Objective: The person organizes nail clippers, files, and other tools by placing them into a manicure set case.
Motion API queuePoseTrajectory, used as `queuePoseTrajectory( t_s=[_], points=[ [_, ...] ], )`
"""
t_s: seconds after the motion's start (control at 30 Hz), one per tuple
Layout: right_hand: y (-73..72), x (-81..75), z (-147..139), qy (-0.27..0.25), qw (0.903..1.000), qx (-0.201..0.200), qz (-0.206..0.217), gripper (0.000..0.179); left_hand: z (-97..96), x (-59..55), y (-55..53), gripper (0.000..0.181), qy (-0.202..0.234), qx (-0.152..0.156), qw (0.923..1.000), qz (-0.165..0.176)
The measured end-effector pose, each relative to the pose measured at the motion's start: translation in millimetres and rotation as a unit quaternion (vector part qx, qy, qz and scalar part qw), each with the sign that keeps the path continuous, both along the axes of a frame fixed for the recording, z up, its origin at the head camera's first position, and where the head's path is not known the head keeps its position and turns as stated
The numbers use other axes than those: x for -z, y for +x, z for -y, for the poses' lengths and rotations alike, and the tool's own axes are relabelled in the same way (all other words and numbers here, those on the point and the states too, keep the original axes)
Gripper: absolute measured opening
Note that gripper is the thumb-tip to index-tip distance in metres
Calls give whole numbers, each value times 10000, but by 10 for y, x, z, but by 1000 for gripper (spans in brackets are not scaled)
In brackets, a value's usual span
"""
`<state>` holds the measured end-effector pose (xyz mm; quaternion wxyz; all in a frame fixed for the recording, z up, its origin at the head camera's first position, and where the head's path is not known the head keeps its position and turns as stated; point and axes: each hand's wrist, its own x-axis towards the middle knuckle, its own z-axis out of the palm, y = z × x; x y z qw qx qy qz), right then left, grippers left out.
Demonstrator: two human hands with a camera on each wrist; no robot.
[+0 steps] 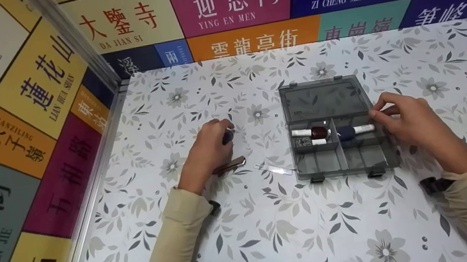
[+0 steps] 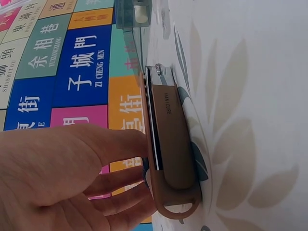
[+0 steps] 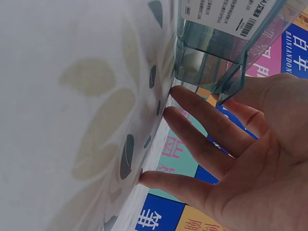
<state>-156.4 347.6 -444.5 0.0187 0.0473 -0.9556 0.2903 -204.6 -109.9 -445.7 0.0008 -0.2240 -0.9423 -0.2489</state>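
A smoky see-through compartment box [image 1: 319,160] lies with its lid folded back on the patterned tabletop. In its upper left compartment are a dark red nail polish bottle [image 1: 319,133] and a glittery silver one [image 1: 305,142]. A navy nail polish bottle [image 1: 346,133] lies in the upper right compartment. My right hand [image 1: 410,120] pinches the box's right edge near the hinge, its other fingers [image 3: 192,139] spread against the table. My left hand [image 1: 210,145] holds a small dark blue object [image 1: 227,137], mostly hidden by the fingers. Beside it lies a brown nail clipper [image 2: 174,134].
A clear plastic strip [image 1: 274,169] lies between the nail clipper and the box. Panels with large printed characters [image 1: 231,0] stand along the table's back and left sides. A metal frame edge [image 1: 87,175] runs along the left.
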Motion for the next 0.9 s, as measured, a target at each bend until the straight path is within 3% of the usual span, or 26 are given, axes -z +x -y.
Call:
queuePoseTrajectory(
  t_s=[0.47,0.9],
  points=[
    [15,-25,9,-108,9999,18,-94,15,-73,-42,35,34,381,378,9985,-137],
    [40,-53,-4,-94,9997,109,-184,19,-184,-92,92,34,385,470,9980,-178]
  ],
)
